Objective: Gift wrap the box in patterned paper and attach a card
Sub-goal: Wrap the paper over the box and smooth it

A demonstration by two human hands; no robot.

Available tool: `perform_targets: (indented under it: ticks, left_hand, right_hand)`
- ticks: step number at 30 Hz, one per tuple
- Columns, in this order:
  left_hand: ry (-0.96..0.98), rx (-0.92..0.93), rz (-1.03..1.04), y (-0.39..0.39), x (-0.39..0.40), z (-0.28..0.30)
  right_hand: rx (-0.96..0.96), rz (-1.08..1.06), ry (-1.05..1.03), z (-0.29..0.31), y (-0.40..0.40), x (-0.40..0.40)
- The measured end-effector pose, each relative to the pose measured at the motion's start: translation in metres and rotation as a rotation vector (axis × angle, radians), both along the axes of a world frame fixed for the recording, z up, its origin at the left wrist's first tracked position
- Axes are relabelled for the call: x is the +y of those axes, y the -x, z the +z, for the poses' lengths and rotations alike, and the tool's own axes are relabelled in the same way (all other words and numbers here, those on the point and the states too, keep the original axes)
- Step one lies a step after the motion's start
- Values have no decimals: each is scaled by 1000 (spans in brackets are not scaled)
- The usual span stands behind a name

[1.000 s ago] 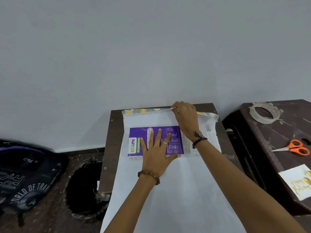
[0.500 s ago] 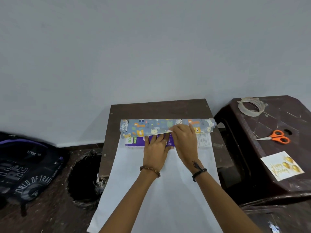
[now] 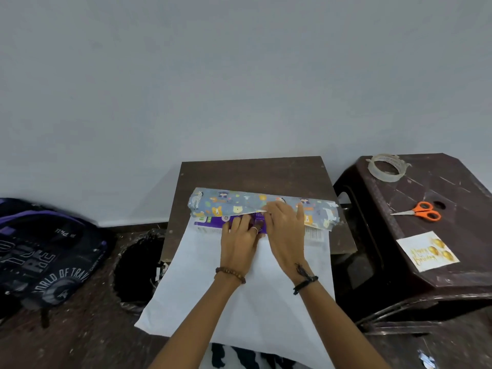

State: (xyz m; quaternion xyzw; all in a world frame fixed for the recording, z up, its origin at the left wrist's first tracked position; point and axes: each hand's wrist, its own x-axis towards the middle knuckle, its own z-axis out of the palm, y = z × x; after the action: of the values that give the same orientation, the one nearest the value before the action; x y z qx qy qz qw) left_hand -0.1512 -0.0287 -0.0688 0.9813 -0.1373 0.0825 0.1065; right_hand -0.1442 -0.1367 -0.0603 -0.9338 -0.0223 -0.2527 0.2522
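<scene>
We find the box [image 3: 234, 224] at centre frame, lying on the white underside of the patterned paper [image 3: 255, 296], which covers the small brown counter [image 3: 253, 174] and hangs over its near edge toward the bottom of the frame. The box's long axis runs left to right across the picture. The far edge of the paper is folded over the top of the box, printed side up, as a band [image 3: 239, 206] that leaves only a purple strip of the box exposed below it. The left hand [image 3: 239, 243] lies on that strip with its fingers pressing down, pinning the box; whether they are flat or slightly curled we cannot tell. The right hand [image 3: 286, 235] rests on the folded band just right of centre, and its fingertips appear to pinch the free edge of the band. Both hands sit directly over the box, side by side and nearly touching. In our judgement the wrap is at an early stage: the long near flap must come up from the lower frame to meet the band, along the short axis. The tape roll [image 3: 387, 170], scissors [image 3: 422, 211] and card [image 3: 427, 251] lie on the dark stool [image 3: 452, 275] at right of frame, well apart from the box and on the right hand's side.
</scene>
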Motion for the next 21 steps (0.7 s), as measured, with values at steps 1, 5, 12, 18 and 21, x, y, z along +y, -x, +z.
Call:
perform_targets:
  ticks: [1,5,12,18,21]
  left_hand:
    - [21,-25,17,3,-1,-3]
    - [229,-48,-22,15,-4,-18]
    - [143,265,-16,45,17,-47]
    - [95,413,-35,38,10,-40]
    - [82,405,-14,30,0,-36]
  right_hand:
    - [30,-1,8,-6,5,1]
    - [73,34,42,-27,24,1]
    - [159,73,89,-29,19,-9]
    - [268,101,178,-3,-25,-20]
    - [329,154,179,8,-34,-23]
